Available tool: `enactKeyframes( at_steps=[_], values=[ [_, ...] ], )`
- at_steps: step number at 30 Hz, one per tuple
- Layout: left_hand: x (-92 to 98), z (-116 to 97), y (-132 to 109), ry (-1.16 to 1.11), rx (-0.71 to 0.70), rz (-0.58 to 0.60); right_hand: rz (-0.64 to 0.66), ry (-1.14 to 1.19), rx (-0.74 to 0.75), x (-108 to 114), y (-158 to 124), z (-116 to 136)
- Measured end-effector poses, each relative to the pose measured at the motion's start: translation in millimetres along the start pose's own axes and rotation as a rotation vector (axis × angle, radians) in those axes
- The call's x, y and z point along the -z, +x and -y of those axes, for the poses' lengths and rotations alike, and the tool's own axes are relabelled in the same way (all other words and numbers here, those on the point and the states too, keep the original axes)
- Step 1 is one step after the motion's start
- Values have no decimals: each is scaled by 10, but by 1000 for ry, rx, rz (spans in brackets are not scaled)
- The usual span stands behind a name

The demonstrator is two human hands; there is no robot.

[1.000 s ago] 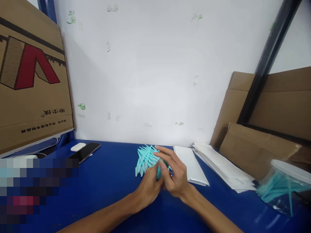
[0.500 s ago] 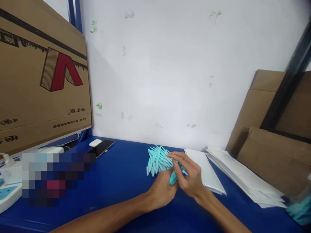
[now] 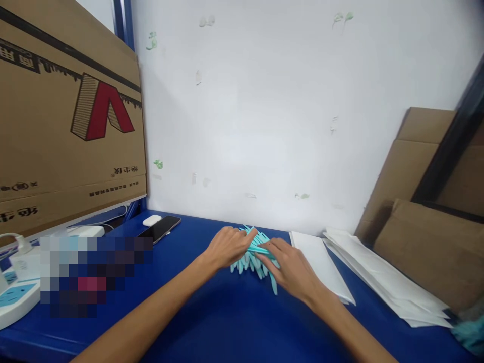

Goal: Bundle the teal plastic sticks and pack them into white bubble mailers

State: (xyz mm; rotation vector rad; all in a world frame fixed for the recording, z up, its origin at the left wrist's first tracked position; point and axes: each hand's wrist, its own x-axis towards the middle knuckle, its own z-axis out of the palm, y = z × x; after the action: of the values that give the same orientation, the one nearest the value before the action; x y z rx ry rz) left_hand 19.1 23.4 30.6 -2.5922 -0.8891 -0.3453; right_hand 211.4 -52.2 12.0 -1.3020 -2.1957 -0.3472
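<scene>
A pile of thin turquoise plastic sticks (image 3: 246, 263), pointed at one end and wider and paler at the other, lies on the blue table. My left hand (image 3: 227, 246) is over the pile's left side, its fingers closed on turquoise sticks. From the right, my right hand (image 3: 290, 266) pinches the same small bunch with thumb and fingers. The bunch lies nearly level between both hands, just above the pile. One stick (image 3: 273, 284) points down toward me below my right thumb. My fingers hide part of the pile, so how many sticks are held cannot be made out.
White paper sheets or bags (image 3: 321, 264) lie right of the pile, with more white ones (image 3: 381, 277) beyond. Cardboard (image 3: 434, 252) leans at the right; turquoise items (image 3: 471, 335) sit at the right edge. A phone (image 3: 161, 229), white case (image 3: 152, 220) and power strip (image 3: 18, 302) are left.
My left hand has moved up and left, from cupping a bundle in front of the pile to over it. My right hand has turned and now grips sticks level with the left.
</scene>
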Motion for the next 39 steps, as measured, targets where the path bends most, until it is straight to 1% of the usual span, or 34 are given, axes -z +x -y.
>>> enactKeyframes(
  at_steps=[2,4,6,8,9,11,14,16,18,19,20,21,23,24,25,26,30,39],
  values=[
    [3,11,-8,80,-127,1,131,22,-30,3,-17,37],
    [-13,-16,-16,136,-215,-10,207,52,-60,-4,-37,86],
    [-36,-49,-18,165,-246,-33,249,60,-86,-16,-45,124],
    [-50,-63,-15,180,-243,-72,271,40,-113,-31,-40,140],
    [-50,-61,-12,185,-232,-108,271,28,-130,-39,-33,139],
    [-32,-39,-6,195,-203,-235,248,28,-181,-55,-17,121],
    [8,7,1,132,-147,-503,161,145,-276,-64,12,60],
    [18,26,7,-47,-45,-652,71,297,-338,-56,32,10],
    [11,27,18,-350,144,-722,-11,468,-409,-47,50,-31],
    [2,23,26,-536,249,-711,-36,544,-447,-45,55,-45],
    [-7,15,35,-739,333,-661,-48,606,-480,-48,57,-54],
    [-16,5,45,-951,381,-577,-51,653,-502,-56,56,-59],
    [-34,-27,64,-1338,373,-370,-47,695,-515,-86,45,-55],
    [-42,-50,73,-1484,351,-292,-48,697,-512,-107,36,-51],
    [-51,-77,79,-1589,339,-252,-53,694,-504,-129,27,-46],
    [-59,-107,84,-1657,345,-250,-60,688,-497,-150,19,-43],
    [-86,-204,89,-1756,435,-348,-88,668,-470,-197,9,-47],
    [-106,-204,87,-1721,474,-371,-145,626,-520,-224,3,-35]
  ],
)
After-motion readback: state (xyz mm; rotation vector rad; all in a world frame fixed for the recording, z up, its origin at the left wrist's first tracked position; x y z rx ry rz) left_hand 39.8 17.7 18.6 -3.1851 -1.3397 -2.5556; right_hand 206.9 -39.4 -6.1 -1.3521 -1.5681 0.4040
